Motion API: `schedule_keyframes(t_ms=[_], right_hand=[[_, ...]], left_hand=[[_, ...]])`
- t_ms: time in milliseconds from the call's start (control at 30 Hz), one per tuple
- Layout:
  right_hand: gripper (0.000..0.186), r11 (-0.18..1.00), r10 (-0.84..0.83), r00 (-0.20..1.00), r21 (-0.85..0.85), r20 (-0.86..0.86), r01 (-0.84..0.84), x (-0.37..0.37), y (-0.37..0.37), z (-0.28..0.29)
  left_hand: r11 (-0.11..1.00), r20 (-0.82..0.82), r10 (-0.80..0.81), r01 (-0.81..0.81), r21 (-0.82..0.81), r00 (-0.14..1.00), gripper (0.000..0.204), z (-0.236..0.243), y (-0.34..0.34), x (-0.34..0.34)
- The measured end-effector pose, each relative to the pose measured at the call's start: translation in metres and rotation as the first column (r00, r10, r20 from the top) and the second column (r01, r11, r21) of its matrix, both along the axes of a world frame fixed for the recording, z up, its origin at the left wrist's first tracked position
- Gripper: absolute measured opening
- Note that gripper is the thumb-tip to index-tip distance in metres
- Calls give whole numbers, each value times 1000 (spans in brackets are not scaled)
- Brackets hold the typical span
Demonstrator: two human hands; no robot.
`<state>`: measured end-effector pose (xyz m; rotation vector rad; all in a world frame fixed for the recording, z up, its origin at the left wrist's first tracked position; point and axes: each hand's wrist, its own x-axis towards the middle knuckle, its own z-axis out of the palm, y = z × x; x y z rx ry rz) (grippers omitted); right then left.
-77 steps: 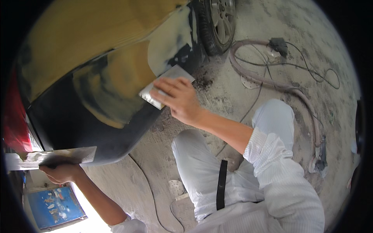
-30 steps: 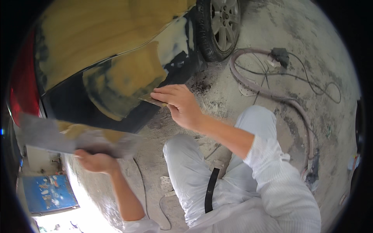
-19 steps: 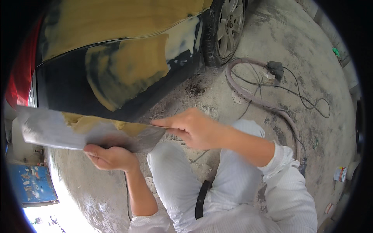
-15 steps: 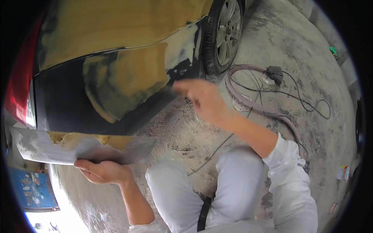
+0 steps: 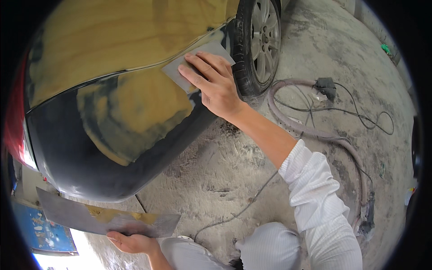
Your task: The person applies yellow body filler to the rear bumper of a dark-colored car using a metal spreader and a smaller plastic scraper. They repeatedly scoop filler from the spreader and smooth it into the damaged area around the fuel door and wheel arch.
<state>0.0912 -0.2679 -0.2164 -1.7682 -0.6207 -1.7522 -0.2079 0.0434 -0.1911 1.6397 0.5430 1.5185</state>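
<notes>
My right hand point(image 5: 216, 87) presses a flat grey putty spreader point(image 5: 177, 73) against the car's side, its fingers spread over the back of the blade. Under and around it is the dark bumper point(image 5: 58, 135), which carries a yellow putty patch point(image 5: 148, 101); the blade covers the patch's upper right corner, near the wheel. Low on the left, my left hand point(image 5: 135, 243) grips the lower edge of a long grey putty board point(image 5: 67, 213). Yellow putty is smeared along the middle of that board. The board is apart from the bumper, and part of the left hand's grip is hidden.
Above the bumper seam, the body panel point(image 5: 103, 40) is largely yellow. A wheel point(image 5: 261, 45) stands at the bumper's far end. A thick hose point(image 5: 281, 117) and thin black cables lie on the dusty floor at right. A blue panel point(image 5: 42, 227) is at far left.
My right hand, blurred near the bumper's lower edge before, has moved up and left, laying the spreader on the panel. The left hand and board now sit lower in view, below the bumper.
</notes>
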Motion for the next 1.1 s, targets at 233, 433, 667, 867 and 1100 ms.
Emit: schedule_keyframes(t_ms=[233,433,667,867,1100], right_hand=[[49,990,124,992,-64,-6,-124,4,7,-29],[52,959,250,965,-115,-74,-257,-14,17,-83],[53,945,253,954,-169,-160,-279,-20,18,-124],[55,939,256,946,-182,-199,-293,-29,16,-138],[45,954,300,856,121,-421,-275,-123,-7,-94]], left_hand=[[998,-17,50,-49,47,999,62,-16,-6,-1],[997,-35,25,-22,80,999,64,-25,-2,0],[999,-9,-46,46,25,999,52,-34,8,-5],[995,0,-68,68,67,998,57,-25,-14,5],[983,39,-150,145,110,988,49,-7,-52,33]])
